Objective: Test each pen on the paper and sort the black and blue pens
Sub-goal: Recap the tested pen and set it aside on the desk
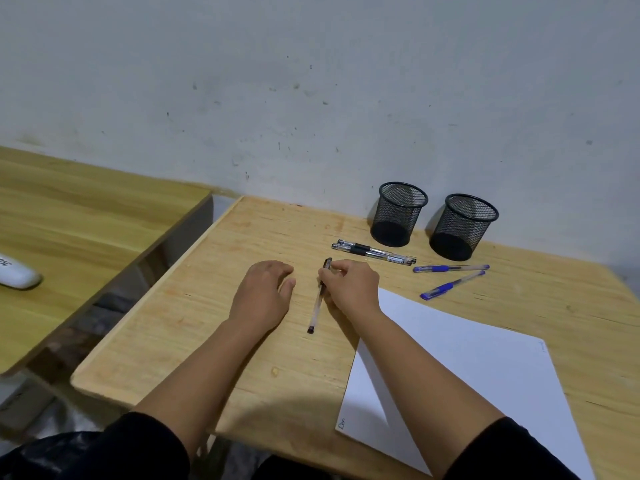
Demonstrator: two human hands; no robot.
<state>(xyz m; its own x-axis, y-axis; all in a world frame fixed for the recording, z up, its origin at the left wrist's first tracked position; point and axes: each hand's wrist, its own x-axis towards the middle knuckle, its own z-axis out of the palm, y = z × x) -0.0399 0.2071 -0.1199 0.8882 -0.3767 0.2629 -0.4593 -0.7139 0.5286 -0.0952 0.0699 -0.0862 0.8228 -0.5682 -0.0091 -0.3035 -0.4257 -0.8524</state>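
Fingers of the right hand [349,289] pinch a black pen [318,304] lying on the bench [214,306]; the left hand [265,292] rests loose, holding nothing. Paper [467,382] lies right, 2 cups [399,213] behind.

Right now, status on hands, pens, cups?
Right hand gripping black pen on desk; left hand empty, resting beside. Two black pens, two blue pens unsorted. Both mesh cups empty. Paper clear.

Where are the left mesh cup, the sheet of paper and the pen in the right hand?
left mesh cup [398,216]: head view, mesh wall.
sheet of paper [467,368]: head view, bare middle.
black pen [317,306]: head view, clear barrel.
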